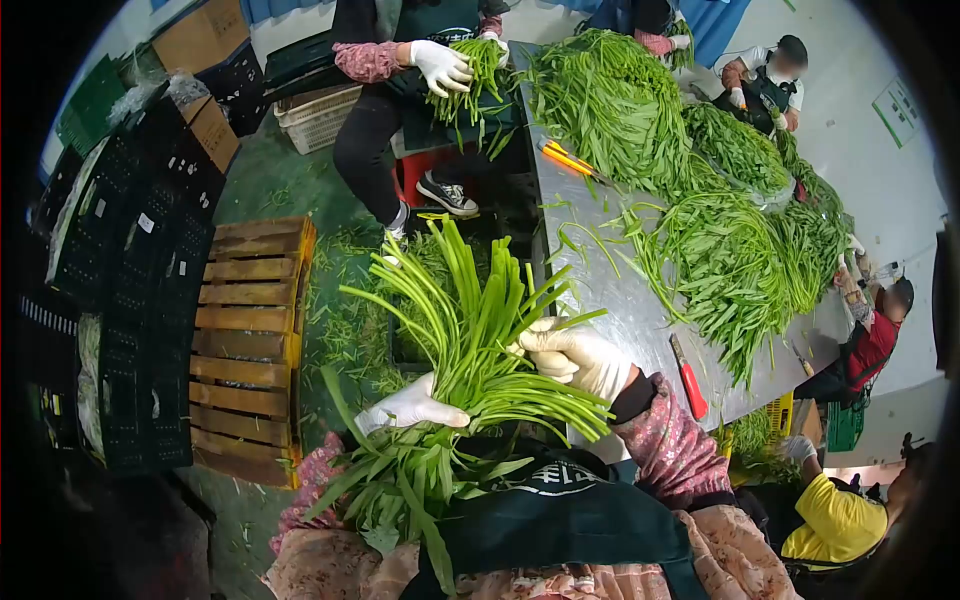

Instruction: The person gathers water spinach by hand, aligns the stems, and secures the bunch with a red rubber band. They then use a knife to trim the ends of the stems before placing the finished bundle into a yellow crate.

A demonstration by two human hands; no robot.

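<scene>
One bunch of long-stemmed greens [475,372], before the dark apron [590,530]: smooth tubular stalks, narrow limp leaves. Left hand [408,405], gloved: fingers wrapped round the bunch; firm, uncrushing hold advisable. Right hand [585,358], gloved: fingers curled beside the stalks, pinch cannot be told; small, aligned portions best. Red-handled knife [689,380], on smooth metal desk [640,330]

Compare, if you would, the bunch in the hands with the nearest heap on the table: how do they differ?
The bunch is held in the left hand, whereas the heap lies on the table. The bunch is much smaller than the heap. The bunch shows mostly bare stems above that hand; the heap shows many leaves. Both are green, with long stems.
</scene>
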